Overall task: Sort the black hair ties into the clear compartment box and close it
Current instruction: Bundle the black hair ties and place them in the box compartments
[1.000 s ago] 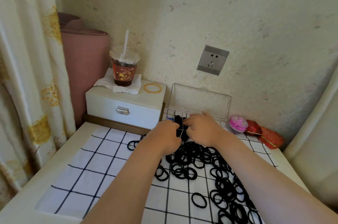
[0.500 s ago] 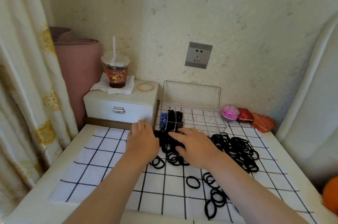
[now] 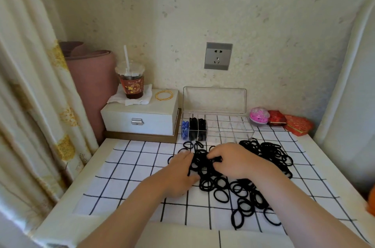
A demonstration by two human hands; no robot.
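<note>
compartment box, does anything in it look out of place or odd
Yes: the leftmost compartment of the clear compartment box holds blue pieces, odd beside the black hair ties packed into the compartments next to it. What the blue pieces are is too small to tell. The remaining compartments look empty.

The compartment box (image 3: 229,133) stood at the back of the surface (image 3: 67,219), its lid (image 3: 214,99) upright behind it and some hair ties (image 3: 197,126) in its left compartments. Left of it sat a drawer chest (image 3: 140,119) bearing a cup (image 3: 131,85) and a bangle (image 3: 164,95). The loose pile (image 3: 267,152) lay before the box.
</note>
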